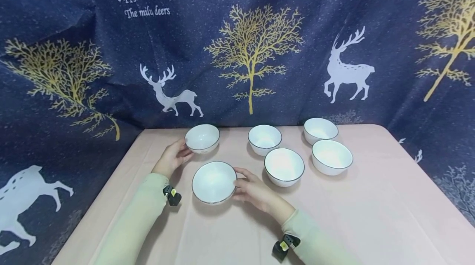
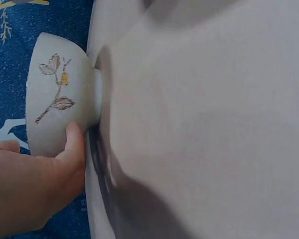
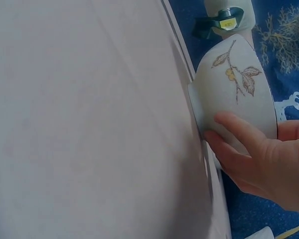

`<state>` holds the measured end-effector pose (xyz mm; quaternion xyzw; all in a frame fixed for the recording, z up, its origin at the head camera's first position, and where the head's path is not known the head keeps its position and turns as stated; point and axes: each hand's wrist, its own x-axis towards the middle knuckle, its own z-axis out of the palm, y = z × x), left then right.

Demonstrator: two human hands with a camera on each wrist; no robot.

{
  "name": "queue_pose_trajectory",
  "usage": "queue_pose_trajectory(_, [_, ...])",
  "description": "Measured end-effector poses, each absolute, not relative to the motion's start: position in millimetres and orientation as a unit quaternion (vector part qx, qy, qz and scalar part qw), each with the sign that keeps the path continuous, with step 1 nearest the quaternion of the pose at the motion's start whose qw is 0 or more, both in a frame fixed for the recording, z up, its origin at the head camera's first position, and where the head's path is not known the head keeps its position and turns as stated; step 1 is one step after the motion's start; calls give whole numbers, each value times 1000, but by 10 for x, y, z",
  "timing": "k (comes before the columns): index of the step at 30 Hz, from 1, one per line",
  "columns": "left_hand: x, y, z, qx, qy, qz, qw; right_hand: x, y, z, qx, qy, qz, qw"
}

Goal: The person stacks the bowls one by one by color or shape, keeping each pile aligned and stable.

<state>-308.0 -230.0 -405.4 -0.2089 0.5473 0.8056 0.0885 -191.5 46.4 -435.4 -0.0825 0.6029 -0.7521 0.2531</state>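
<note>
At the back left of the table, my left hand (image 1: 173, 158) grips the left side of a white bowl (image 1: 203, 137). The left wrist view shows that bowl upright, with a brown and yellow leaf print (image 2: 60, 94) on its wall and a fingertip pressed low on its side. Closer to me, my right hand (image 1: 255, 191) holds a second white bowl (image 1: 214, 182) by its right side, thumb over the dark rim. In the right wrist view its fingers spread along the outer wall below a similar leaf print (image 3: 236, 74).
Several more white bowls stand to the right: one at mid-back (image 1: 264, 138), one in front of it (image 1: 284, 166), and a pair farther right, a rear one (image 1: 320, 130) and a front one (image 1: 332, 158). A pink cloth (image 1: 389, 207) covers the table; a dark blue curtain (image 1: 230, 104) hangs behind.
</note>
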Motion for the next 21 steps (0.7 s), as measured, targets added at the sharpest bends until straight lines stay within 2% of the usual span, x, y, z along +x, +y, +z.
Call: queue_pose_trajectory(21, [-3105,-2311,-4200,-204,466,852,123,-1911,474,-4352,-85,608,-747,256])
